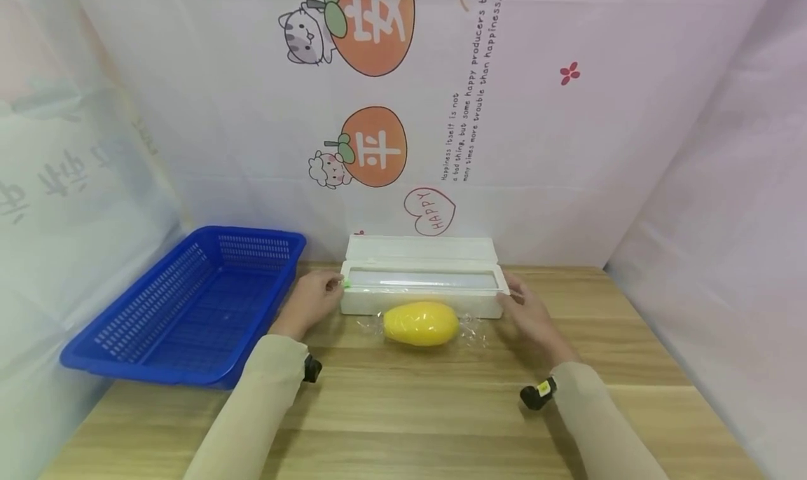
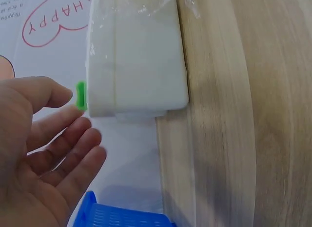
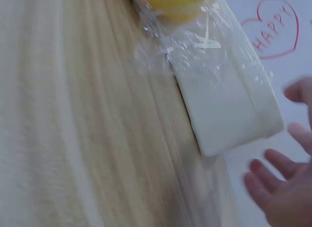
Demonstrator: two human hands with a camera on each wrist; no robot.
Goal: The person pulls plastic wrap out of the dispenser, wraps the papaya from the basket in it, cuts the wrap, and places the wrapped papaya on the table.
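A white cling film box (image 1: 422, 303) stands at the back of the table with its lid (image 1: 422, 249) raised. At its left end my left hand (image 1: 313, 298) pinches a small green slider (image 2: 81, 95) between thumb and index finger; the other fingers are loosely bent. Beside the box's right end is my right hand (image 1: 526, 314), its fingers (image 3: 281, 163) spread and relaxed, with nothing between them. In front of the box lies a yellow oblong fruit-like thing (image 1: 421, 324), wrapped in clear film (image 3: 195, 53) with crumpled ends sticking out on both sides.
A blue plastic basket (image 1: 252, 333) with slotted walls stands to the left, close to my left forearm. Behind the wooden table (image 1: 410, 410) hangs a white printed cloth (image 1: 517, 129), and more pale cloth encloses both sides.
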